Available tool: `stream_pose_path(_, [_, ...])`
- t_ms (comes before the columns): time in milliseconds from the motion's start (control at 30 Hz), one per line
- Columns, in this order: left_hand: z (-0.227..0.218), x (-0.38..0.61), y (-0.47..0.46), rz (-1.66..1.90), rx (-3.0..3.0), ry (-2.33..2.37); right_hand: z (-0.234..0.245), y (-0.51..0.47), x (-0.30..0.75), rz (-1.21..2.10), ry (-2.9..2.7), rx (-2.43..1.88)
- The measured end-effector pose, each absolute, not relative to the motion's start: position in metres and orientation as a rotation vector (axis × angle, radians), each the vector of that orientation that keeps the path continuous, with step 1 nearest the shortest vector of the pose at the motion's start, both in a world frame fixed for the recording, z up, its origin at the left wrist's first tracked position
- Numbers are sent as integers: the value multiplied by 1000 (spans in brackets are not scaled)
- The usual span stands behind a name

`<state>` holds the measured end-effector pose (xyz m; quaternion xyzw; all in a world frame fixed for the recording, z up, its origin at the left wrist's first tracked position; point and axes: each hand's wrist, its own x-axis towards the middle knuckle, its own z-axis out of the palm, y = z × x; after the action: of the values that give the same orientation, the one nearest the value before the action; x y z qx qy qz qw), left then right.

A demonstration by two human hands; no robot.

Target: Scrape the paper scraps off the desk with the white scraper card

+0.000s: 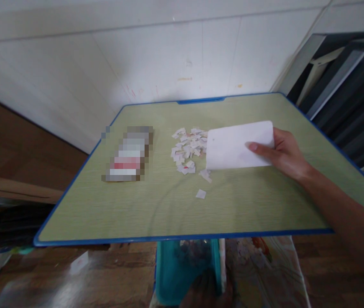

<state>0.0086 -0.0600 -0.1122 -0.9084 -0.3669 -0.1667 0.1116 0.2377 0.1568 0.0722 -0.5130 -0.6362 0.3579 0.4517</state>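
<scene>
My right hand reaches in from the right and grips a white card with rounded corners and a small dark hole near its left end. The thumb lies on top; the other fingers are hidden behind the card. It is held over the table, its left edge overlapping a heap of torn paper scraps. Nearer me lie a loose scrap and another small torn piece. I cannot make out my left hand anywhere.
A pixelated flat object lies on the table's left side. A white wall stands behind. Under the front edge are a teal tray with a clear bag and a dark blurred shape, perhaps a foot. Dark panels lean at right.
</scene>
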Motion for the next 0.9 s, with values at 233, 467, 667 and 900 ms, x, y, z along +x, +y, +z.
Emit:
stream_pose_path(233, [-114,8,-63,-496,-2639,-1088,71,157,238,829,-1591,-1283])
stream_pose_path(467, [-107,11,-58,-537,-2637,-1091,66,160,242,880,-1536,-1224])
stream_pose_path(667, [-112,10,-61,-501,-2632,-1084,66,159,243,978,-1517,-1189])
stream_pose_path(900, [-105,11,-58,-448,-2652,-1084,65,160,245,872,-1557,-1239])
